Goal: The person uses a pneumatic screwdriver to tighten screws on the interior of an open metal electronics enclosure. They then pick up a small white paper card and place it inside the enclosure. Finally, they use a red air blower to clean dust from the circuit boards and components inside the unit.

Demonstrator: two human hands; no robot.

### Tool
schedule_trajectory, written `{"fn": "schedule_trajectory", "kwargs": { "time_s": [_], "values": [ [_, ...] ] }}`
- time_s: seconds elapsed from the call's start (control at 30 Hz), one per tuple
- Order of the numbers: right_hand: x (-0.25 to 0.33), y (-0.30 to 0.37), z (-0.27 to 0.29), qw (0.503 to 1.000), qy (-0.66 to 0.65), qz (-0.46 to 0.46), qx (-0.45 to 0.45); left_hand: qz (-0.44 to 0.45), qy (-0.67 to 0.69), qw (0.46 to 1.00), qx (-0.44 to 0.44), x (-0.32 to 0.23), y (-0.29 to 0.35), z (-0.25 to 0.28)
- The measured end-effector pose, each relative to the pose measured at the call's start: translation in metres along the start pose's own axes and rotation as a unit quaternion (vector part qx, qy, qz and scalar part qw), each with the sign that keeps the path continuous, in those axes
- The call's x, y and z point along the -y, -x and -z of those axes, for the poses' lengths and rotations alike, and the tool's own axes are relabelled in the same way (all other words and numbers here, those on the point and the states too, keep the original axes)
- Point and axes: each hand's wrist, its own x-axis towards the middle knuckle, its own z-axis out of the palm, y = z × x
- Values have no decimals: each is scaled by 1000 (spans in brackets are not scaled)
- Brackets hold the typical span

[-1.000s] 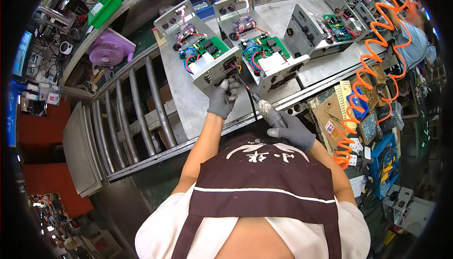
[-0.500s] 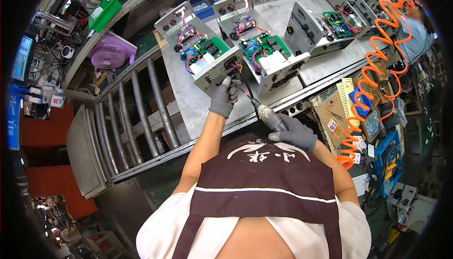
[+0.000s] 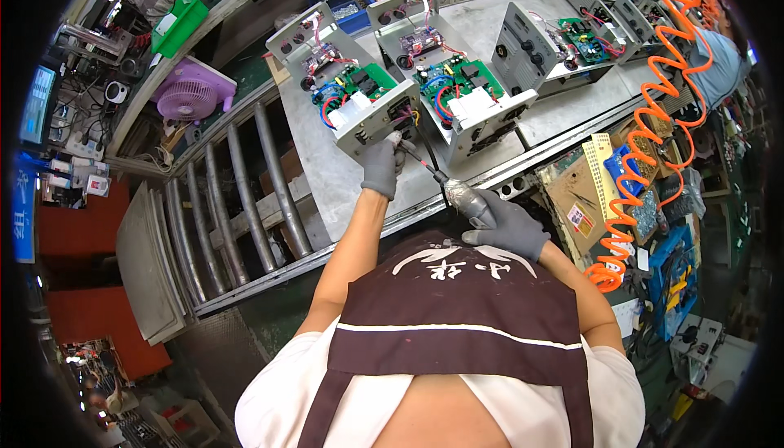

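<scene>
Driver [image 3: 463, 197] tip shifted, nearer left hand [image 3: 381, 167]

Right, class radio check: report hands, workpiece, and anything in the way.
Left hand at grey panel, grip unclear; right hand holding screwdriver-like tool. Panel standing, green circuit board exposed behind. Left fingers close to tool's tip.

Ahead of you runs a metal-topped workbench [image 3: 317, 182], with a steel roller conveyor [image 3: 238, 195] at its left. Thin grey sheets [image 3: 145, 264] stand stacked by the conveyor's outer end, near red-orange panels [image 3: 102, 329]. To your left, a purple fan [image 3: 186, 101] sits beyond the rollers and a monitor [image 3: 38, 103] glows. Dark green floor [image 3: 282, 317] shows below the conveyor.
</scene>
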Motion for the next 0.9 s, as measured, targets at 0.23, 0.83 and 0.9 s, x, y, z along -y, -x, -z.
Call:
{"fn": "schedule_trajectory", "kwargs": {
  "time_s": [0.23,0.83,0.9],
  "values": [
    [0,-1,-1,999,43,-6,-5,-49,-101,990,-83,3,-2,-5],
    [-10,-13,-15,985,-167,44,-21,25,18,999,-16,4,-13,-2],
    [-9,-12,-15,978,-200,46,-24,19,143,989,-20,5,-17,-8]
  ]
}}
